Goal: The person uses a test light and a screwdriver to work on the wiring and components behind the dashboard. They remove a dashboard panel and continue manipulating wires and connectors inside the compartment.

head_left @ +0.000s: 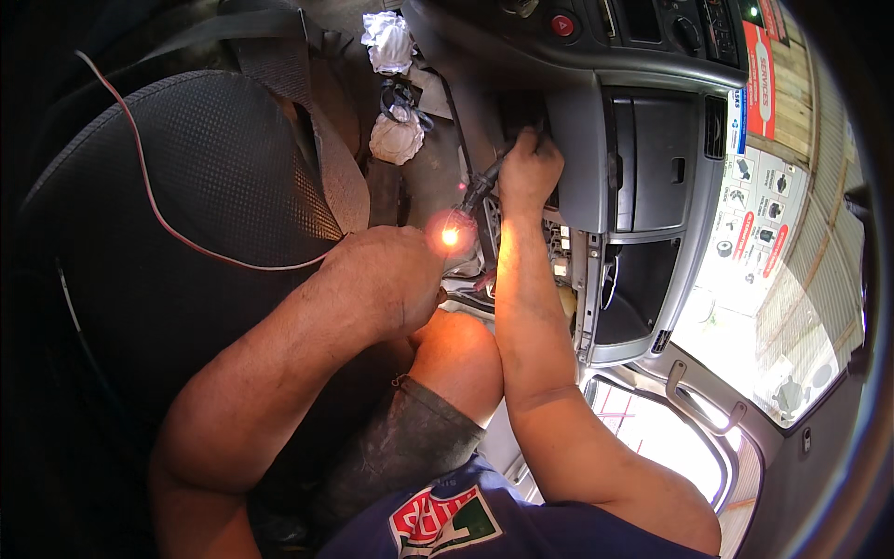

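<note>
A small lamp [451,237] glows orange right beside the knuckles of my left hand [386,275]. That hand is closed; its fingers are turned away, so what they grip is hidden. A thin red-and-white wire [158,205] loops over the seat and reaches this hand. My right hand [531,172] is up under the dashboard, its fingers closed at a black cable [480,191] that slants down toward the lamp. The far part of that cable disappears in the dark footwell. Below the lamp, a few reddish wires [484,281] show between my arms.
A black seat [205,168] with a seat belt [340,177] fills the left. Two crumpled silvery bundles [398,138] lie beyond my hands. The dashboard [568,168], with a closed glovebox [652,168] and an open compartment [643,293], stands to the right. My bare knee [456,363] is close below.
</note>
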The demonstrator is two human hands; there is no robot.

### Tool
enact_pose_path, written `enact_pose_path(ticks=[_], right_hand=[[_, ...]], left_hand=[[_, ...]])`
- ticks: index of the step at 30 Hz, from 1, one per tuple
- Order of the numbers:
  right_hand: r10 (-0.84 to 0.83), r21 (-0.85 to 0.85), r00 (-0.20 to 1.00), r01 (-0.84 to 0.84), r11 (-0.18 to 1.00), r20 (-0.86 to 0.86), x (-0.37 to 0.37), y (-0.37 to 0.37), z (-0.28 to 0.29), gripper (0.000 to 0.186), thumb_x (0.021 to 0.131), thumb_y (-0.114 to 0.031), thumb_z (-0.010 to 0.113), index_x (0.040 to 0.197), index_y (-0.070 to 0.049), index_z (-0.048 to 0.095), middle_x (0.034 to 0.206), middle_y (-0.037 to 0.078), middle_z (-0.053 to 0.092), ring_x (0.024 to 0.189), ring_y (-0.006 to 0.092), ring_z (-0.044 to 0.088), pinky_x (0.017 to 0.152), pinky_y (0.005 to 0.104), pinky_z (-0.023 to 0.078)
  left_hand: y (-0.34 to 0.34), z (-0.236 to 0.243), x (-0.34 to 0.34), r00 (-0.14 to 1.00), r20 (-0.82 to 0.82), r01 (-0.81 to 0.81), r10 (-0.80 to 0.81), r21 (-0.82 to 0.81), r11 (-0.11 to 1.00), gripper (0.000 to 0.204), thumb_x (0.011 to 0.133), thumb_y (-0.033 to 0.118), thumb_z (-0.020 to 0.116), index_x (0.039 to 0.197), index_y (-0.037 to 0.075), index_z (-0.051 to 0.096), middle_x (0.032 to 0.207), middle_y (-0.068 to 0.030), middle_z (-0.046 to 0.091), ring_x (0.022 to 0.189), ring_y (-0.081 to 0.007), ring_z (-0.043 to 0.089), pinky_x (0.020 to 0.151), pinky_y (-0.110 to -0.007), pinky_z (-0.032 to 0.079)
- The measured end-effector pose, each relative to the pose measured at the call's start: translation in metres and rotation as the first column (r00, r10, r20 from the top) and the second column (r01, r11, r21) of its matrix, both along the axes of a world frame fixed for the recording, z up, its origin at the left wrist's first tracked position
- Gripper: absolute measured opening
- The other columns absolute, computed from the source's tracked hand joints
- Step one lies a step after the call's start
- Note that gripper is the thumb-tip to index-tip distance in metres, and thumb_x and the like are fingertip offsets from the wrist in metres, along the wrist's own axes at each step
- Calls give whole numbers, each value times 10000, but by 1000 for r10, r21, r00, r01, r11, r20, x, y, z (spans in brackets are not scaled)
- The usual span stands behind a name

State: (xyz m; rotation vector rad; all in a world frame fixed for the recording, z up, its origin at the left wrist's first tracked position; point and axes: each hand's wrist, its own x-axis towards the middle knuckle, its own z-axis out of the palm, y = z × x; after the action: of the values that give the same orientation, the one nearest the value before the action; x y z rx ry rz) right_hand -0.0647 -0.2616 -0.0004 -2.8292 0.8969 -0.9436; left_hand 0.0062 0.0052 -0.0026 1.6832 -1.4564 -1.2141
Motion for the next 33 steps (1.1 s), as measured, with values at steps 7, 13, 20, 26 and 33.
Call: enact_pose_path(ticks=[7, 13, 20, 26, 33], right_hand=[[9, 71, 1000, -8, 997, -20, -4, -1, -1, 350, 1005, -204, 616, 845, 92, 712, 809, 333, 699, 802, 543, 683, 760, 572, 510], [-2, 82, 999, 7, 997, -50, 0, -1, -1, 377, 1005, -252, 614, 898, 88, 737, 849, 349, 715, 848, 554, 699, 785, 574, 531], [-13, 61, 998, 16, 998, -57, -2, -5, -3, 369, 1001, -239, 605, 897, 89, 738, 851, 353, 712, 857, 564, 693, 797, 594, 520], [20, 25, 999, -19, 1000, -48, -4, -11, -6, 380, 1023, -249, 602, 915, 91, 735, 808, 318, 714, 793, 523, 697, 761, 567, 519], [-88, 138, 995, 95, 986, -52, -29, -2, 3, 334, 1036, -181, 599, 857, 84, 695, 826, 312, 698, 805, 524, 669, 769, 550, 496]], left_hand=[[6, 6, 2, 997, -54, -65, 64, -18, 998, 406, 945, 111, 673, 1325, -23, 728, 1193, -246, 794, 1148, -389, 780, 987, -513, 632], [5, 9, 6, 998, -35, -57, 57, -4, 998, 413, 953, 118, 676, 1338, -26, 715, 1214, -243, 792, 1155, -390, 779, 990, -516, 630], [1, 2, 3, 1000, 11, -13, 13, 17, 1000, 517, 1023, 440, 751, 1279, -9, 732, 1182, -243, 787, 1156, -383, 772, 1024, -496, 610], [0, 0, 0, 1000, 22, -18, 18, 21, 1000, 530, 1025, 464, 740, 1270, -5, 737, 1197, -244, 780, 1166, -391, 765, 1027, -502, 608], [5, 5, 3, 995, -45, -92, 91, -35, 995, 330, 944, 119, 668, 1218, -46, 751, 1123, -257, 803, 1103, -416, 788, 966, -531, 634]])
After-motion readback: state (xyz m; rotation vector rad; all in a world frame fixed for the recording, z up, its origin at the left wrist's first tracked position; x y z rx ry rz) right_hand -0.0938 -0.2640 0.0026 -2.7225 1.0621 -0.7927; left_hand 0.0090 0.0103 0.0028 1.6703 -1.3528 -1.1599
